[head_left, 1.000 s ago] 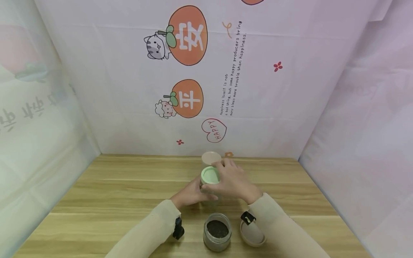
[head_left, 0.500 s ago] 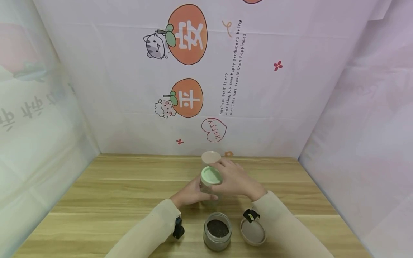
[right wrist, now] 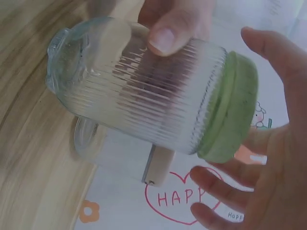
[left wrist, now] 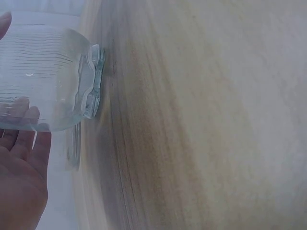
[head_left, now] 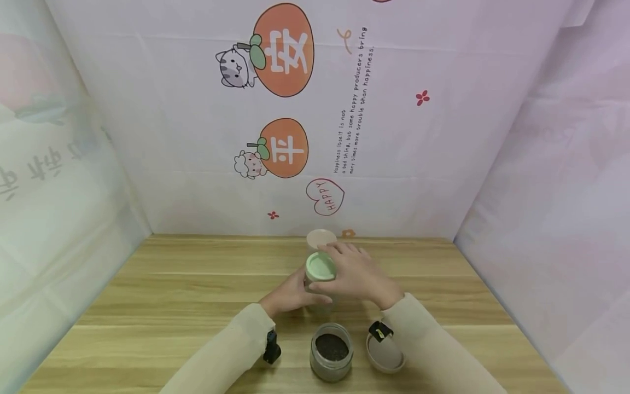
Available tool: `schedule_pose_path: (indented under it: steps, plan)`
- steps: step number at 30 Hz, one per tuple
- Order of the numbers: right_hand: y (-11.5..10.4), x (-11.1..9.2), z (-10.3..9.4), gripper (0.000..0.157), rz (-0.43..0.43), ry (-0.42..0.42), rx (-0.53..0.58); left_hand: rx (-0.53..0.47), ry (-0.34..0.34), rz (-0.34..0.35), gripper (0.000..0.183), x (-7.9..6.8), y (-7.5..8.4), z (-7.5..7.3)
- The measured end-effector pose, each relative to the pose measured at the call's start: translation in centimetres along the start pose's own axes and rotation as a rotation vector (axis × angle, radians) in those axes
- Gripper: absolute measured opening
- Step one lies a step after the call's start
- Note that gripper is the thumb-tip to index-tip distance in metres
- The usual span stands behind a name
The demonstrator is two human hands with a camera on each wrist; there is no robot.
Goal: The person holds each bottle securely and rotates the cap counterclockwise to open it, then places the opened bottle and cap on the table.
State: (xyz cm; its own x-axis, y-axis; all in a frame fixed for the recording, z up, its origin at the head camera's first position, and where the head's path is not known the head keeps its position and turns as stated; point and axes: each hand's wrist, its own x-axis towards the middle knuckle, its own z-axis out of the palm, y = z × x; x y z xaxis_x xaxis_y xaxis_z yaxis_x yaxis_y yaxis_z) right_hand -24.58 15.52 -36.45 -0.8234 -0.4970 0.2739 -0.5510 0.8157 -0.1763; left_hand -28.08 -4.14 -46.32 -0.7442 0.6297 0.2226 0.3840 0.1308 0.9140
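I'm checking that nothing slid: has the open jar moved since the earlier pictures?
No; in the head view, the open jar keeps its place against the wooden tabletop.

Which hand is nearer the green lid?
Right: the right hand spreads around the green lid; the left hand holds the glass jar below the lid.

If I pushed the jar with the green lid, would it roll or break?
The green-lidded jar looks like glass, so it's probably stiff and breakable. It's round, so it might roll if tipped over. It's ridged, so maybe not too slippery.
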Motion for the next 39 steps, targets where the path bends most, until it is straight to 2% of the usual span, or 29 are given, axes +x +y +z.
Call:
schedule_pose_path:
  steps: [4,9,15,26,33,39]
  plan:
    - [-0.6,0.2,0.2,0.090,0.017,0.037,-0.040,-0.012,-0.012,0.014,0.094,-0.1,0.3,0.0]
    - [-1.3,0.5,0.0,0.089,0.019,0.031,-0.062,-0.007,-0.007,0.032,0.095,-0.1,0.3,-0.1]
    - [-1.6,0.5,0.2,0.090,0.061,0.019,-0.087,0.003,-0.004,0.027,0.093,0.0,0.4,0.0]
    - [-1.8,0.5,0.7,0.088,0.100,0.053,-0.156,0.014,0.005,0.036,0.087,0.1,0.1,0.2]
    - [-1.5,0.7,0.5,0.081,0.099,0.033,-0.069,0.016,-0.001,0.038,0.091,-0.1,0.4,0.1]
    - [-1.3,1.0,0.1,0.080,0.094,0.042,-0.017,0.013,0.003,0.033,0.099,-0.1,0.5,-0.1]
